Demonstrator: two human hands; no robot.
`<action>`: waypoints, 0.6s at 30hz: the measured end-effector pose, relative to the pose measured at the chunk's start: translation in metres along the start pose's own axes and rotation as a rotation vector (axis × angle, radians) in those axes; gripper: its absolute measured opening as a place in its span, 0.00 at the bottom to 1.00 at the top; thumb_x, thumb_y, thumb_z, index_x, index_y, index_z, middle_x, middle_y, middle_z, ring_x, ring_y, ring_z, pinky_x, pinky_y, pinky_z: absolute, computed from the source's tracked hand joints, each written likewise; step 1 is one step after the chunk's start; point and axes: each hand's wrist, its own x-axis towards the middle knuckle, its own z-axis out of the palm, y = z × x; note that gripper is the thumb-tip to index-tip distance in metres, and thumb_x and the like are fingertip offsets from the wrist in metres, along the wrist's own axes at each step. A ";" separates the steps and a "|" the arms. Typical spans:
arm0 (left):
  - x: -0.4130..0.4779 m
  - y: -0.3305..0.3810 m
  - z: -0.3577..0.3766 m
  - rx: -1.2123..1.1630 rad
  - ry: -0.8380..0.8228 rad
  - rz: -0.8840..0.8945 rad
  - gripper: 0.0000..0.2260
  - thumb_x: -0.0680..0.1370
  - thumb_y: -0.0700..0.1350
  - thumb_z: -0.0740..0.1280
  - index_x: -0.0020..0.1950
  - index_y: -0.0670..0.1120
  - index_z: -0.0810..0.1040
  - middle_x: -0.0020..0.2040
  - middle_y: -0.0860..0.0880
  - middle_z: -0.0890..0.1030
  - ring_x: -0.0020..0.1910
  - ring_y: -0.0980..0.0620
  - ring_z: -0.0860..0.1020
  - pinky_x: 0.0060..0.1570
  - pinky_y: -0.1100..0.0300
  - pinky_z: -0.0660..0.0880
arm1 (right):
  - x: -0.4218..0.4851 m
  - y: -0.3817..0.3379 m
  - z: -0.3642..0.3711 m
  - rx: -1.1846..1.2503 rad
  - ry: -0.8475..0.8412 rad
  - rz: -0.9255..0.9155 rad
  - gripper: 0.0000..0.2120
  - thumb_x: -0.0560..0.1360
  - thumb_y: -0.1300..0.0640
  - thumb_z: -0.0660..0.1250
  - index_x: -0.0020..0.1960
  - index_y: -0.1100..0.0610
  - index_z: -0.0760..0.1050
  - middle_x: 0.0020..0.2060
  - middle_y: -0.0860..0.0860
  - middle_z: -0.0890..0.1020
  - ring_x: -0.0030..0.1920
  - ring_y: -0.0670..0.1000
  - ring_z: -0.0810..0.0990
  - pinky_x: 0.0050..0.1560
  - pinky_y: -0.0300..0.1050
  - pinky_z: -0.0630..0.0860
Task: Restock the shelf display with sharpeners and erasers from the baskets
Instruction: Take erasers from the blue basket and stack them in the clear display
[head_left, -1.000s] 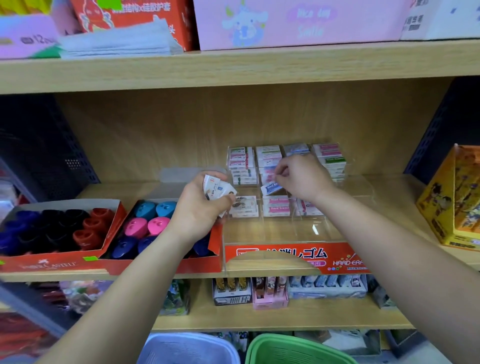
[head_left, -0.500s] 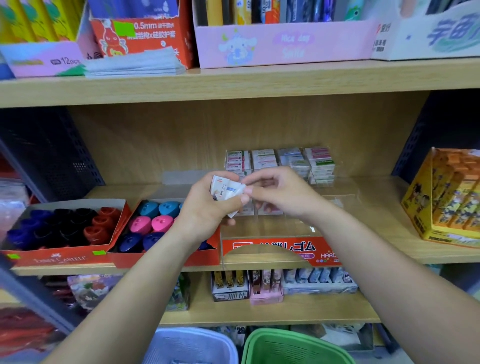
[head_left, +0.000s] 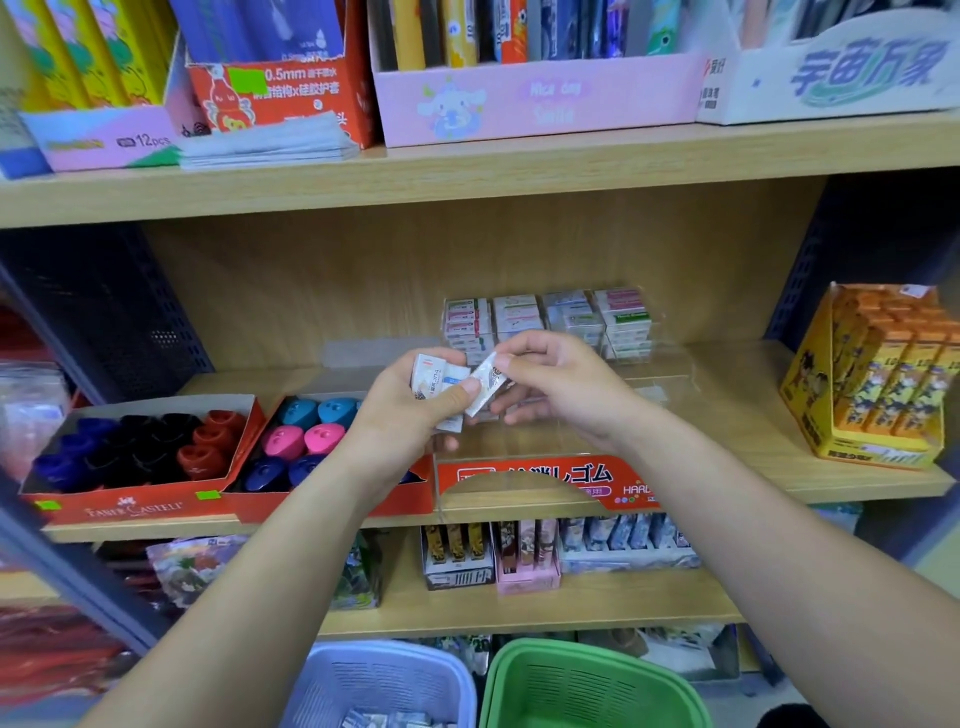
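Observation:
My left hand (head_left: 410, 410) grips a small bundle of wrapped erasers (head_left: 434, 376) in front of the middle shelf. Beside it, my right hand (head_left: 563, 387) pinches one wrapped eraser (head_left: 485, 384) that still touches the bundle. Behind both hands stands a clear eraser display box (head_left: 540, 480) with a red front label; stacks of erasers (head_left: 550, 322) fill its back row. To the left, two red trays hold sharpeners, one dark and red (head_left: 150, 449), one with blue and pink ones (head_left: 306, 436). Below, a blue basket (head_left: 379, 686) holds loose erasers beside a green basket (head_left: 587, 686).
An orange-yellow product box (head_left: 878, 379) stands on the right of the middle shelf. Pink and red boxes of pens (head_left: 519, 98) line the top shelf. Small card packs (head_left: 524, 556) sit on the lower shelf. Dark perforated side panels (head_left: 109, 312) flank the shelf.
My right hand came back from the display box to my left hand and took hold of one eraser from the bundle. The view tilted up.

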 end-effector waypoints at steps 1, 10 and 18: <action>0.000 -0.001 0.001 0.031 0.006 0.010 0.13 0.77 0.41 0.73 0.60 0.47 0.78 0.44 0.48 0.84 0.36 0.54 0.82 0.31 0.60 0.77 | -0.001 0.001 0.000 0.016 0.011 -0.003 0.03 0.81 0.59 0.67 0.54 0.57 0.78 0.43 0.53 0.86 0.40 0.53 0.86 0.41 0.45 0.84; 0.005 -0.007 0.010 0.084 0.003 0.020 0.13 0.76 0.41 0.75 0.59 0.48 0.78 0.45 0.44 0.84 0.38 0.52 0.82 0.28 0.61 0.75 | -0.011 0.020 -0.004 0.187 0.058 0.042 0.16 0.77 0.67 0.69 0.64 0.59 0.74 0.55 0.58 0.83 0.49 0.56 0.87 0.48 0.50 0.84; 0.016 -0.012 0.014 0.141 0.011 0.010 0.14 0.79 0.36 0.70 0.61 0.48 0.76 0.54 0.39 0.82 0.40 0.51 0.83 0.29 0.60 0.76 | -0.026 0.015 -0.060 0.137 0.196 0.061 0.15 0.82 0.68 0.59 0.64 0.54 0.75 0.51 0.60 0.79 0.38 0.53 0.82 0.35 0.44 0.78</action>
